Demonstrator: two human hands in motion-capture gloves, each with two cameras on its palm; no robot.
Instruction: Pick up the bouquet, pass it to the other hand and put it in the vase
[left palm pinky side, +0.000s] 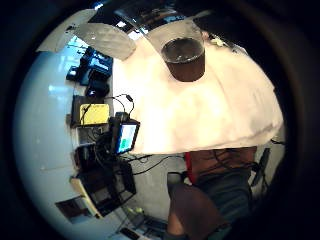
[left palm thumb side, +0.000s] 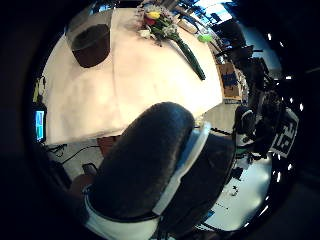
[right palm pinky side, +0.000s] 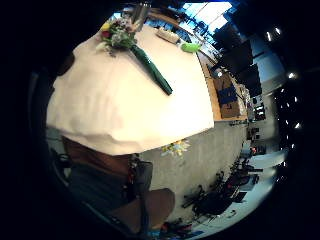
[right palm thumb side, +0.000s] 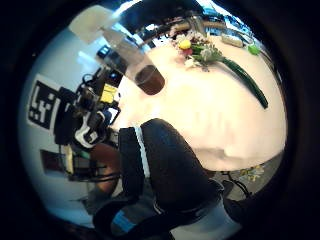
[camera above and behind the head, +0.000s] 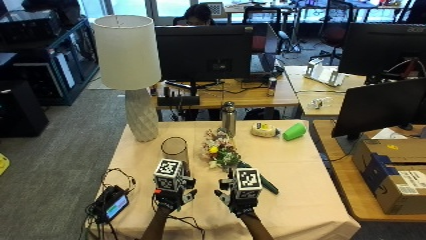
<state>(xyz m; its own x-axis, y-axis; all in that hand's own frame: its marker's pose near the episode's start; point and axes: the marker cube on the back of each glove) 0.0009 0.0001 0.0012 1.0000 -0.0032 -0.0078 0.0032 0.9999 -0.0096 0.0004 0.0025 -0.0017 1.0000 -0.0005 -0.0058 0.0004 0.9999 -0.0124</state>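
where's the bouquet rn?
Outside view: bouquet lies on the table mid-centre, just right of the vase, ahead of both hands, unheld.

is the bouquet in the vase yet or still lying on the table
Still on the table. The bouquet lies flat on the cloth beside the vase, stems toward the right hand; neither hand holds it.

A cloth-covered table (camera above and behind the head: 299, 195) stands on grey carpet (camera above and behind the head: 53, 165) with a white lamp (camera above and behind the head: 128, 55) at its far corner, desks with dark monitors (camera above and behind the head: 203, 52) behind it, cardboard boxes (camera above and behind the head: 393, 172) alongside and daylit windows beyond.
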